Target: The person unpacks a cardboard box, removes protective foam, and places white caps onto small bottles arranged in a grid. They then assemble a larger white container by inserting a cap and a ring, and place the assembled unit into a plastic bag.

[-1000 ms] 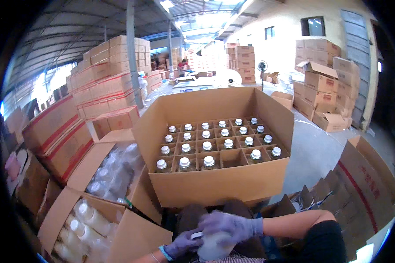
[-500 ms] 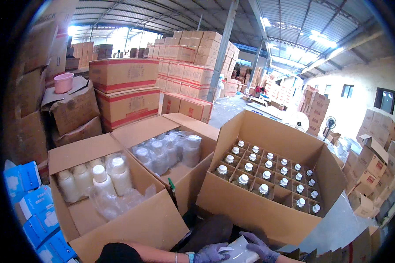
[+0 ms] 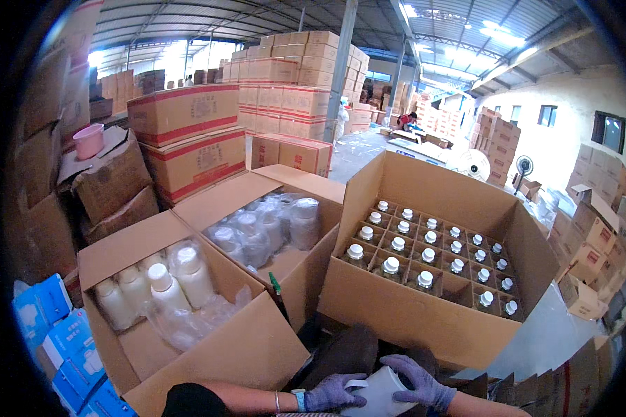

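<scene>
Gloved fingers (image 3: 396, 362) of the left hand (image 3: 330, 393) and right hand (image 3: 421, 386) curl partway around a white container (image 3: 380, 393) at bottom center. At center right, capped bottles (image 3: 425, 279) appear to occupy all but one front-row cell (image 3: 455, 285) of a divided carton (image 3: 389, 304); the container's contents and contact points are hidden.

The right hand (image 3: 421, 383) partly hides a white jug (image 3: 380, 392).

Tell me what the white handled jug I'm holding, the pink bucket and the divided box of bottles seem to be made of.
White handled jug: probably plastic, given its smooth, pale surface, though the view can't confirm it.
Pink bucket: likely plastic, smooth-looking, with even colour.
Divided box: cardboard by its look, matte brown, with thin, flat walls.
</scene>
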A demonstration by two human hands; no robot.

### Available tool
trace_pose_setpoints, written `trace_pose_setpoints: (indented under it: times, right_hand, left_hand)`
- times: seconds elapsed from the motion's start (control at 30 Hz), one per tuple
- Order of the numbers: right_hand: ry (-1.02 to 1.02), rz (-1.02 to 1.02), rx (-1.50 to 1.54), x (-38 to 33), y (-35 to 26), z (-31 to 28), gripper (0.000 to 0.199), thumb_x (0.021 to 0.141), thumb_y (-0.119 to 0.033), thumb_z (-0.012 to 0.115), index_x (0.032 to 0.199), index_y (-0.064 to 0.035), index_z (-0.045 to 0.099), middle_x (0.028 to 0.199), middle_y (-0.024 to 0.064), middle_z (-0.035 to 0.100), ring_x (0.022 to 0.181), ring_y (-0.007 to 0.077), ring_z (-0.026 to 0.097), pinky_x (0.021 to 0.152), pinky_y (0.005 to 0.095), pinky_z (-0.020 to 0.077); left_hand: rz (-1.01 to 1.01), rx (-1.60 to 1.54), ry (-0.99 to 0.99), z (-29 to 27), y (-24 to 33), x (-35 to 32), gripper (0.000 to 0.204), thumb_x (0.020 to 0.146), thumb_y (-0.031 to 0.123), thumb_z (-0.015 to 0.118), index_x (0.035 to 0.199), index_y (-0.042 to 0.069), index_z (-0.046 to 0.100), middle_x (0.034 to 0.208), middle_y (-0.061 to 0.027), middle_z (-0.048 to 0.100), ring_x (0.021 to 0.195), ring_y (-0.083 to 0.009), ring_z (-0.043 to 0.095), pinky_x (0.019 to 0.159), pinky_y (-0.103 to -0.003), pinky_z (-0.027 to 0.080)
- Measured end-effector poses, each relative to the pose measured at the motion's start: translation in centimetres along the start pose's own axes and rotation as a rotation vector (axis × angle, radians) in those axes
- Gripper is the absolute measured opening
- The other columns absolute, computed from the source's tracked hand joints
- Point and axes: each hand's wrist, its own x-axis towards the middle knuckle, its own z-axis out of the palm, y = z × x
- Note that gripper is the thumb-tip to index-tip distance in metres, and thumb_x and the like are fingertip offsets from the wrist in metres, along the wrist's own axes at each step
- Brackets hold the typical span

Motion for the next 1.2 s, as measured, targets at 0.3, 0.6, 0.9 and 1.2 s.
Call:
trace_pose_setpoints:
  times: [0.3, 0.6, 0.9, 1.2]
  right_hand:
    - [0.151, 0.279, 0.152, 0.3, -0.6, -0.1, 0.077, 0.082, -0.036, 0.075, 0.145, -0.0039, 0.045, 0.14, 0.0179, 0.049, 0.132, 0.0291, 0.048, 0.112, 0.0399, 0.0362]
    - [0.289, 0.382, -0.02, 3.4, 1.4, -2.0, 0.048, 0.082, -0.022, 0.072, 0.124, -0.0005, 0.063, 0.116, 0.0153, 0.067, 0.107, 0.0255, 0.065, 0.096, 0.0369, 0.0493]
    - [0.511, 0.382, 0.126, -0.1, 3.8, 0.3, 0.052, 0.075, -0.017, 0.068, 0.124, -0.0013, 0.062, 0.119, 0.02, 0.063, 0.113, 0.0349, 0.06, 0.098, 0.0439, 0.0467]
    - [0.467, 0.422, -0.067, 0.7, 4.6, -0.4, 0.051, 0.071, -0.017, 0.071, 0.12, -0.0023, 0.063, 0.12, 0.0192, 0.064, 0.112, 0.0385, 0.059, 0.1, 0.0471, 0.0451]
  left_hand:
    - [-0.001, 0.04, 0.185, 1.2, 1.6, -0.4, 0.091, 0.071, 0.031, 0.089, 0.144, -0.001, 0.046, 0.13, -0.014, 0.065, 0.116, -0.0175, 0.061, 0.101, -0.033, 0.049]
    - [0.185, 0.016, -0.033, -0.6, 3.4, 0.3, 0.071, 0.085, 0.035, 0.077, 0.143, 0.002, 0.05, 0.131, -0.0187, 0.061, 0.122, -0.0281, 0.058, 0.108, -0.039, 0.041]
    - [-0.551, 1.341, 1.16, -44.9, -1.7, 1.8, 0.054, 0.076, 0.057, 0.066, 0.106, 0.013, 0.076, 0.124, -0.0128, 0.064, 0.117, -0.0348, 0.055, 0.103, -0.05, 0.041]
    - [-0.98, 1.195, 0.943, -48.8, -5.3, 5.9, 0.063, 0.075, 0.058, 0.07, 0.123, 0.018, 0.069, 0.141, -0.0142, 0.056, 0.13, -0.0384, 0.05, 0.11, -0.052, 0.036]
